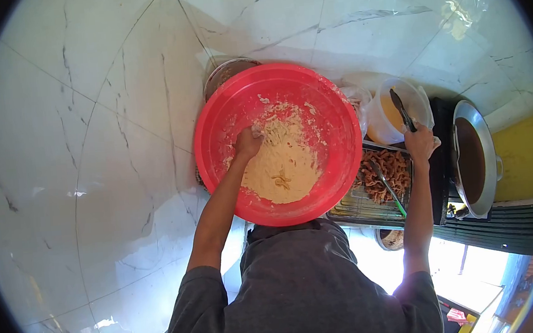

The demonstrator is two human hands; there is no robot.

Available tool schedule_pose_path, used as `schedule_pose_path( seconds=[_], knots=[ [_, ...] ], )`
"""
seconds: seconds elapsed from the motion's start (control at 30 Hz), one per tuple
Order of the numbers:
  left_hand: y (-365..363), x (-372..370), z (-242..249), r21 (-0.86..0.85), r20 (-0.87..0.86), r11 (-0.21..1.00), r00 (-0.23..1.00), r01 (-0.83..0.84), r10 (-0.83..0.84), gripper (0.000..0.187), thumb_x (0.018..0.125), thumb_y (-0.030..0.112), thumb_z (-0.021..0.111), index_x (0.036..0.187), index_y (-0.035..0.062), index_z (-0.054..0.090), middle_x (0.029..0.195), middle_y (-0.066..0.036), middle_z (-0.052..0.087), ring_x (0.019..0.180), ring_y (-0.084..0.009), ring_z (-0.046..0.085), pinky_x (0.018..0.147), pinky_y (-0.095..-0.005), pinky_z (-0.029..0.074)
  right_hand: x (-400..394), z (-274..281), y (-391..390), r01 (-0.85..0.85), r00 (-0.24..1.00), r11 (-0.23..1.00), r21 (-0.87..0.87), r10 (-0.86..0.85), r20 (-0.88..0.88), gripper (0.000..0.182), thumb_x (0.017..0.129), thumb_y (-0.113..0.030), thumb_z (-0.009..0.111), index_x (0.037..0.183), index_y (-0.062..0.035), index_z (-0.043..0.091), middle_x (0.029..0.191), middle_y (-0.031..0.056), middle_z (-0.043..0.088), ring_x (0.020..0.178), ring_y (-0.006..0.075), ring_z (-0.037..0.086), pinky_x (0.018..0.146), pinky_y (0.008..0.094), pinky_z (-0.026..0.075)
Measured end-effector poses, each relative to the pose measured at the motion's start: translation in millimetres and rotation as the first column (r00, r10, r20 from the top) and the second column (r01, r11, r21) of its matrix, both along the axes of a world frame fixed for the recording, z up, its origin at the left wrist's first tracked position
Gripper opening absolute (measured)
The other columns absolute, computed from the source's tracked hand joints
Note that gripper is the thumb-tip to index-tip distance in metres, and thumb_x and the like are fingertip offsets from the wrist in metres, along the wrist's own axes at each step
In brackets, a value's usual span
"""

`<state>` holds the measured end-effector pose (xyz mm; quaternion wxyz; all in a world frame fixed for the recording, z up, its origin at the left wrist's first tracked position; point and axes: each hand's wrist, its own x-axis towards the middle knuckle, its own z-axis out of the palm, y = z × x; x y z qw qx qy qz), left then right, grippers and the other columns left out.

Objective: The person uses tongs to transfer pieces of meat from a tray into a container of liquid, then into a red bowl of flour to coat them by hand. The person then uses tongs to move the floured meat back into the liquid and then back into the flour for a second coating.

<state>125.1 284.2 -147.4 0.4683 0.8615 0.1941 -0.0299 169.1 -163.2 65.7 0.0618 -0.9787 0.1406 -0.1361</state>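
Observation:
A big red basin point(213, 130) holds pale flour point(288, 158), with a few strips of coated food point(281, 179) lying on it. Inside the basin, at its left, my left hand point(249, 143) has its fingers curled at the edge of the flour; they are whitened, and what they hold, if anything, is hidden. My right hand point(421, 143) grips black-ended tongs point(401, 109), which reach over a translucent tub point(422, 113) of yellow liquid. The far end of the tongs is hard to make out.
Right of the basin, a wire-racked tray point(351, 210) bears browned fried pieces point(386, 173) and green-handled tongs point(388, 188). A wide metal pan point(487, 149) of brown liquid stands farther right. Behind the basin is a metal pot point(224, 69). Marble-like tiles point(109, 160) lie left.

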Motion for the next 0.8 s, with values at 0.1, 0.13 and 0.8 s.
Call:
schedule_pose_path(
  seconds=[0.1, 0.13, 0.8],
  knots=[
    [-3, 0, 13, -0.015, -0.065, 1.0, 0.998, 0.001, -0.002, 0.026, 0.081, 0.021, 0.069, 0.104, 0.0078, 0.068, 0.1, -0.013, 0.071, 0.099, -0.0276, 0.067, 0.088, -0.0441, 0.048, -2, 1, 2, 0.02, 1.0, 0.999, -0.049, -0.021, -0.016, 0.045, 0.076, -0.035, 0.071, 0.111, -0.007, 0.07, 0.104, 0.0272, 0.066, 0.103, 0.0414, 0.061, 0.091, 0.0483, 0.045],
    [-2, 0, 15, 0.002, -0.093, 1.0, 0.996, -0.011, 0.012, 0.026, 0.081, 0.021, 0.069, 0.103, 0.0079, 0.069, 0.099, -0.013, 0.071, 0.098, -0.0272, 0.068, 0.087, -0.0419, 0.049, -1, 0, 1, 0.014, 1.0, 0.999, -0.031, -0.014, -0.008, 0.046, 0.076, -0.035, 0.071, 0.112, -0.0075, 0.07, 0.105, 0.0274, 0.066, 0.103, 0.0418, 0.061, 0.092, 0.0482, 0.045],
    [-1, 1, 12, -0.055, -0.032, 0.998, 0.998, 0.044, -0.045, 0.028, 0.08, 0.024, 0.073, 0.103, 0.0079, 0.073, 0.097, -0.012, 0.073, 0.091, -0.024, 0.069, 0.082, -0.0371, 0.051, -59, -3, 125, -0.798, 0.543, 0.596, 0.083, 0.773, -0.329, 0.034, 0.068, -0.035, 0.077, 0.096, -0.0157, 0.075, 0.075, 0.0148, 0.064, 0.082, 0.0327, 0.064, 0.083, 0.0451, 0.045]
  ],
)
